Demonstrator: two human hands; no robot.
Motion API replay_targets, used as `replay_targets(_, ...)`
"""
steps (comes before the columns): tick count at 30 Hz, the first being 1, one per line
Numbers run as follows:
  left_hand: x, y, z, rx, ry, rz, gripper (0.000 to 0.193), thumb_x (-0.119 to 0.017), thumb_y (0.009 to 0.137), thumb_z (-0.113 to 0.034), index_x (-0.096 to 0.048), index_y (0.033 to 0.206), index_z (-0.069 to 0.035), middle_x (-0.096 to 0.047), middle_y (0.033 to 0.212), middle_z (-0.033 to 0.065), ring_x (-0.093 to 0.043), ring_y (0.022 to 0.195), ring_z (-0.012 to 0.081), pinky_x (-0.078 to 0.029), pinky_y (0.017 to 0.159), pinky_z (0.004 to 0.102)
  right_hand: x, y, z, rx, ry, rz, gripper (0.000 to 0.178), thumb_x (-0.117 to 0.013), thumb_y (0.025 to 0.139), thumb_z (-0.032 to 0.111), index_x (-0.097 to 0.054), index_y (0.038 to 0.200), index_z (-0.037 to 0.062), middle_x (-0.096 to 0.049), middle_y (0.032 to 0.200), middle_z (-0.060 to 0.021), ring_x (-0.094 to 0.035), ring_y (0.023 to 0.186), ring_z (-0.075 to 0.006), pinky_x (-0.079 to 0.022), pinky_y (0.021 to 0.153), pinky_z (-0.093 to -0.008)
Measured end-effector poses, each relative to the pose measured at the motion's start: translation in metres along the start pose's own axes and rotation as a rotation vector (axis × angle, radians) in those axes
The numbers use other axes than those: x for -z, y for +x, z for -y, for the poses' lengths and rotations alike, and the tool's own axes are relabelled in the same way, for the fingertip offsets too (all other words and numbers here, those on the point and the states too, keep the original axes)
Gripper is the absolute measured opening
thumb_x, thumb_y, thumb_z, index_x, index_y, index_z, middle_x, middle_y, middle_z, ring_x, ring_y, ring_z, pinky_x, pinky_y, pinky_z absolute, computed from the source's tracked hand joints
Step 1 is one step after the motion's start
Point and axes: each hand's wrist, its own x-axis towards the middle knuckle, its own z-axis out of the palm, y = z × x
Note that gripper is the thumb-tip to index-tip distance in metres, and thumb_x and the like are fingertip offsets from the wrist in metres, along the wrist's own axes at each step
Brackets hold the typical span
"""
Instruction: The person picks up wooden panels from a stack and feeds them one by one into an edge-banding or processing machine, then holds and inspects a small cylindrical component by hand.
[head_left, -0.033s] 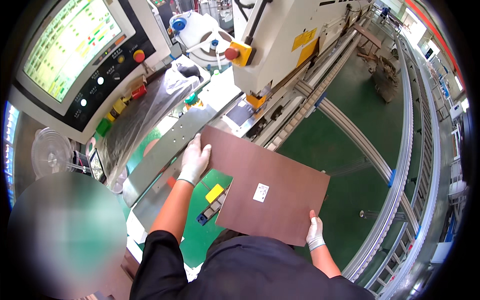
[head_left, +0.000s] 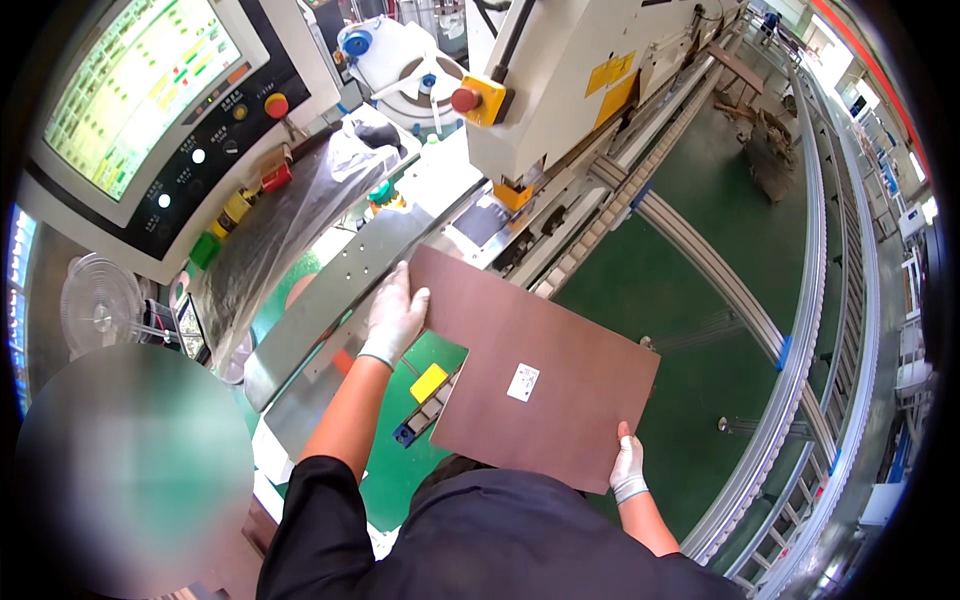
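Observation:
A flat brown panel (head_left: pixel 560 385), notched at one corner and bearing a small white label (head_left: pixel 522 382), is held up in front of my body. My left hand (head_left: pixel 396 312), in a white glove, grips its narrow upper-left end, the thumb over the top face. At the lower-right edge my gloved right hand (head_left: pixel 627 462) pinches the panel, thumb on top and the other fingers hidden beneath. The panel's far-left corner lies close to the machine's metal feed rail (head_left: pixel 350 270); whether they touch I cannot tell.
A beige machine (head_left: pixel 560 90) with a yellow-and-red stop button (head_left: pixel 480 100) stands ahead. At the far left is a control console (head_left: pixel 150 120) with a lit screen. Curved roller conveyor rails (head_left: pixel 800 350) run along the right over a green floor. A blurred round shape covers the lower left.
The panel and my left hand have shifted very slightly to the right and away from me. Both hands keep their hold on it.

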Motion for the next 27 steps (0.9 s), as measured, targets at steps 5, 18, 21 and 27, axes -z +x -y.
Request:
replay_targets(5,-0.034,-0.003,0.000,-0.285,0.364,0.048,0.071,-0.054,0.102,-0.041,-0.038,0.158,-0.002,-0.030,0.166,0.0238,-0.028,0.154,0.0369,-0.016,0.127,0.0517,-0.011,-0.040,-0.006,-0.186,0.250,0.071,0.058,-0.064,0.101,0.049,-0.061,0.129,-0.0027,-0.068,0.125,-0.0144,-0.067,0.114,-0.0279,-0.054,0.101,-0.0431)
replay_targets(18,-0.047,0.040,0.027,-0.404,0.256,0.020,0.067,-0.048,0.102,-0.047,-0.043,0.155,-0.006,-0.037,0.165,0.0151,-0.027,0.155,0.0320,-0.012,0.129,0.0493,-0.044,-0.040,0.038,-0.189,0.318,0.143,0.057,-0.071,0.096,0.041,-0.059,0.136,0.0016,-0.068,0.129,-0.0129,-0.064,0.121,-0.0321,-0.049,0.107,-0.0498)
replay_targets(21,-0.043,0.047,0.025,-0.390,0.247,0.043,0.067,-0.048,0.102,-0.046,-0.043,0.155,-0.006,-0.037,0.164,0.0147,-0.027,0.155,0.0323,-0.012,0.129,0.0492,-0.054,-0.024,0.054,-0.132,0.382,0.152,0.055,-0.069,0.099,0.040,-0.057,0.137,0.0027,-0.066,0.131,-0.0124,-0.063,0.122,-0.0308,-0.051,0.106,-0.0499)
replay_targets(27,-0.044,0.059,0.024,-0.397,0.250,0.042,0.066,-0.049,0.101,-0.047,-0.045,0.154,-0.007,-0.039,0.163,0.0158,-0.028,0.154,0.0340,-0.012,0.128,0.0522,-0.078,-0.018,0.064,0.064,0.087,-0.080,0.062,-0.068,0.101,0.023,-0.039,0.152,0.0029,-0.053,0.144,-0.0121,-0.053,0.131,-0.0251,-0.049,0.107,-0.0435)
